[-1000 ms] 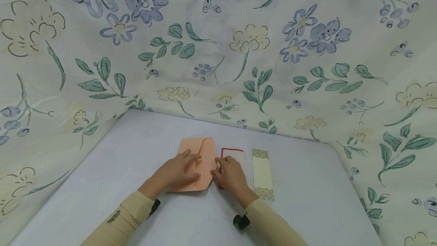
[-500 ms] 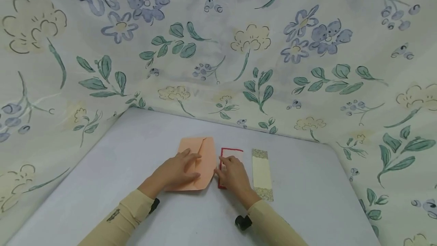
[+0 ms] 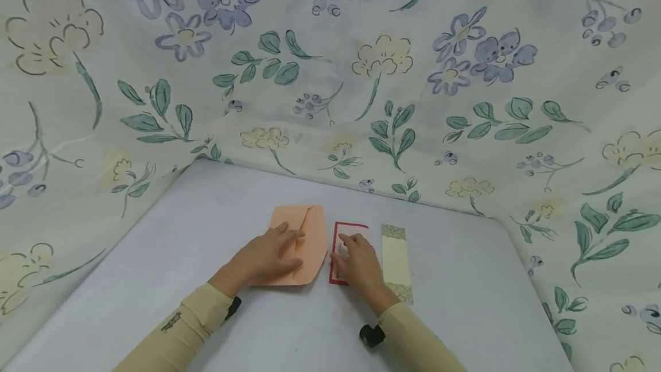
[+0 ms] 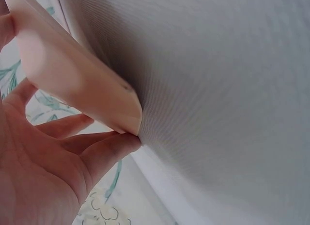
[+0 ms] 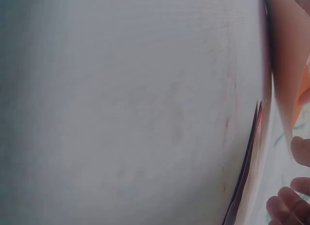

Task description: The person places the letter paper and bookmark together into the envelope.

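A peach envelope (image 3: 312,257) lies on the white table with its flap seams facing up. My left hand (image 3: 265,254) rests on its left part, fingers spread over the paper. In the left wrist view, fingertips (image 4: 128,140) touch the edge of the envelope (image 4: 77,80). To the right lies a card with a red border (image 3: 333,268), partly hidden beneath my right hand (image 3: 358,263). That hand hovers over the card, thumb and forefinger apart with nothing between them. The right wrist view shows its fingertips (image 5: 278,208) loosely bent beside the card (image 5: 246,162).
A cream strip with glittery gold ends (image 3: 396,263) lies right of the red-bordered card. Flower-patterned cloth (image 3: 330,90) walls the back and sides of the table (image 3: 217,205). Dark wrist cameras (image 3: 372,336) are strapped near both cuffs.
My right hand has drawn away from the envelope's right edge and shifted right, over the red-bordered card. The left hand stays in place on the envelope.
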Demonstrator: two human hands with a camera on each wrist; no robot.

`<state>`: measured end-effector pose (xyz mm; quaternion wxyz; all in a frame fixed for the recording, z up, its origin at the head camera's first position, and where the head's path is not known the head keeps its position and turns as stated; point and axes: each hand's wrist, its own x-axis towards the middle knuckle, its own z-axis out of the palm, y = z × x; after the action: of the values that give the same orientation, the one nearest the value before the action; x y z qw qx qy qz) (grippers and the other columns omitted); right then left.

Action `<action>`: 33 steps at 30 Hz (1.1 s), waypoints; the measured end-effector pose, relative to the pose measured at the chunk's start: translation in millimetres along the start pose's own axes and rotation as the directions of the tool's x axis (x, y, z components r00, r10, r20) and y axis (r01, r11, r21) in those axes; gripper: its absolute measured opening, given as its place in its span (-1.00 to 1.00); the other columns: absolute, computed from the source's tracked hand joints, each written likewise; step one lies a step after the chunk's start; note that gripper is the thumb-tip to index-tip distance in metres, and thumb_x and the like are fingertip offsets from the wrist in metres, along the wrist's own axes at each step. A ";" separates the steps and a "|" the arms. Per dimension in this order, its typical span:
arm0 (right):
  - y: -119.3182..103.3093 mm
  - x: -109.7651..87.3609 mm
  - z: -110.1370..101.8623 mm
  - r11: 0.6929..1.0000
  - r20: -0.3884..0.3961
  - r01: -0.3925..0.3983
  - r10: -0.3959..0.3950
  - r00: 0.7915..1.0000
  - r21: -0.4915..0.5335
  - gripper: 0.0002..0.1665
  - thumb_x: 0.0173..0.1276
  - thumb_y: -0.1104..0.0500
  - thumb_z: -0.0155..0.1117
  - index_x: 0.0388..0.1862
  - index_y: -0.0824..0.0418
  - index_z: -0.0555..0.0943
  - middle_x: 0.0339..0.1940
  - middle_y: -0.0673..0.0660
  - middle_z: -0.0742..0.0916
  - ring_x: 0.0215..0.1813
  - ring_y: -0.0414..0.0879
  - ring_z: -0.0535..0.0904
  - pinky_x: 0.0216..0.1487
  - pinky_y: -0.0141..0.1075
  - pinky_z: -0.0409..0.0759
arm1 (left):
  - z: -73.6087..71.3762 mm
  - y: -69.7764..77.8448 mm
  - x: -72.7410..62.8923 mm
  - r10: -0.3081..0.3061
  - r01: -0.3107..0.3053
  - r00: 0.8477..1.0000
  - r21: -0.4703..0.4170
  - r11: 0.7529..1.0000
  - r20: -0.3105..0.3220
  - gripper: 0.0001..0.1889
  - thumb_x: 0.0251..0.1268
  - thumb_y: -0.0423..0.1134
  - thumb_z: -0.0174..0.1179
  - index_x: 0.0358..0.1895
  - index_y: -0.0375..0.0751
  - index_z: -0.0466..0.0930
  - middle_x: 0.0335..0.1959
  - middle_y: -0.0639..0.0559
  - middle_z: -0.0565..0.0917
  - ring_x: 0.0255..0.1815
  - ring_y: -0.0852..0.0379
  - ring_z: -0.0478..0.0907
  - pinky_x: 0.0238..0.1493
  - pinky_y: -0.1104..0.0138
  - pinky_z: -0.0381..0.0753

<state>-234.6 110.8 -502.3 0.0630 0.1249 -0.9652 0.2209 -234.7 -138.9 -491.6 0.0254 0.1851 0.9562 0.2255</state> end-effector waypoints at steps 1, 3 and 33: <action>0.9 0.1 0.0 1.000 0.000 -0.005 0.005 1.000 0.001 -0.35 0.37 -0.06 0.43 0.38 0.12 0.56 0.11 0.15 0.65 0.12 0.05 0.60 0.20 -0.06 0.59 | -0.4 0.1 0.1 -0.001 0.001 1.000 0.000 1.000 0.000 -0.31 0.29 0.19 0.30 0.42 0.02 0.45 0.50 -0.39 0.30 0.36 -0.40 0.42 0.24 -0.21 0.47; 2.7 0.4 0.3 1.000 0.000 -0.006 0.006 1.000 -0.007 -0.35 0.37 -0.06 0.43 0.38 0.13 0.56 0.11 0.15 0.65 0.12 0.04 0.59 0.20 -0.06 0.59 | -0.8 0.4 0.3 -0.006 0.006 1.000 -0.001 1.000 0.002 -0.31 0.28 0.20 0.30 0.42 0.01 0.45 0.50 -0.39 0.30 0.35 -0.40 0.44 0.23 -0.21 0.47; 21.8 -3.9 -7.1 0.993 -0.003 -0.105 0.105 0.994 -0.058 -0.25 0.33 -0.05 0.46 0.43 0.16 0.50 0.23 0.23 0.63 0.25 0.13 0.58 0.29 0.00 0.53 | 0.2 0.3 1.0 -0.002 0.002 1.000 -0.028 1.000 -0.002 -0.31 0.27 0.18 0.32 0.42 -0.01 0.46 0.51 -0.40 0.27 0.36 -0.41 0.42 0.24 -0.21 0.47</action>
<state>-236.3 133.8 -505.7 0.0551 0.0721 -0.9765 0.1957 -235.5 -138.2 -491.7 0.0272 0.1835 0.9532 0.2389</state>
